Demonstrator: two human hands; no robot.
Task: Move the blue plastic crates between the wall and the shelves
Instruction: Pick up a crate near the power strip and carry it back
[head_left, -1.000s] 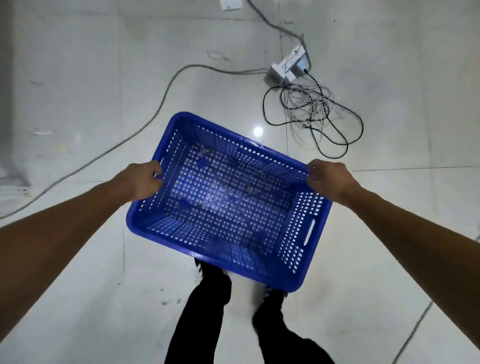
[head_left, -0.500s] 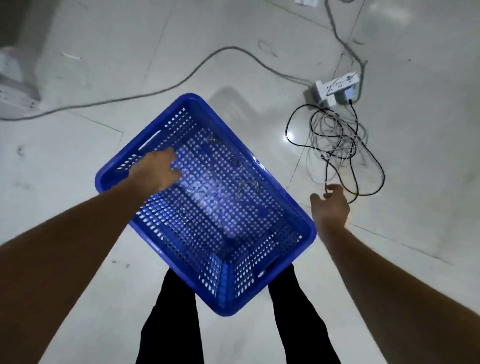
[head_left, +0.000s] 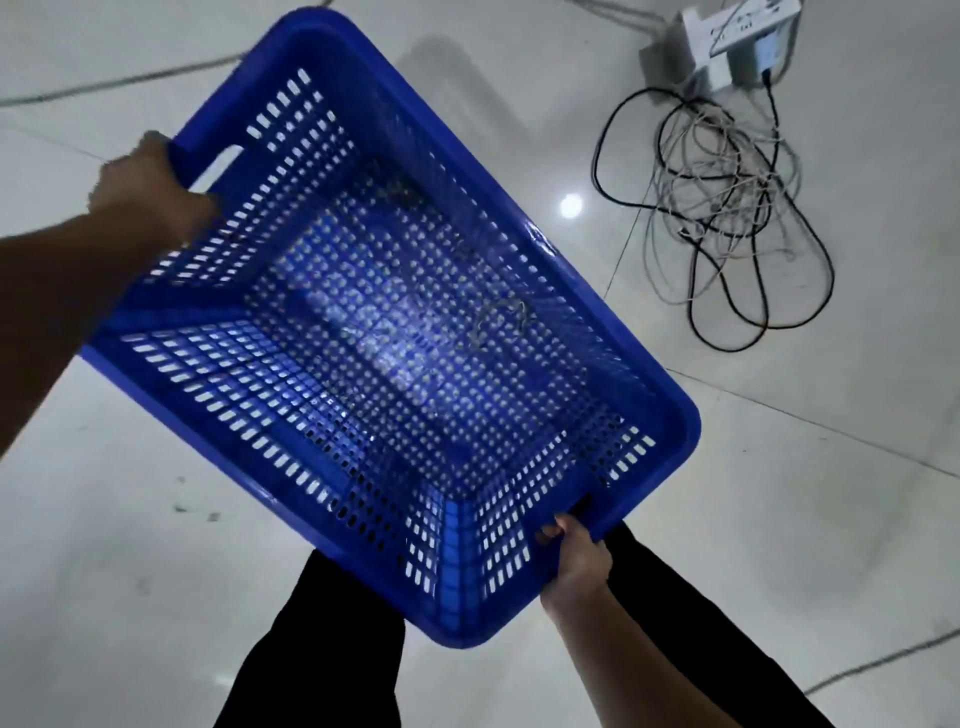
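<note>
**Both hands back on the crate**

The right hand (head_left: 574, 558), off the crate half a second ago, now closes on the near short end of the perforated blue plastic crate (head_left: 395, 332). The left hand (head_left: 150, 192) has shifted to the far end's handle slot and curls round it. Carried over the glossy white tiled floor (head_left: 779, 519), the crate looks ready for transport.

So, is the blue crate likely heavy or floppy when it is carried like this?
Probably light: the blue crate has perforated walls and floor and looks nearly empty. Likely fairly stiff, since its thick rolled rim looks straight while held only at two ends by the left hand and right hand. With the right grip at a handle slot, slipping seems unlikely.
</note>
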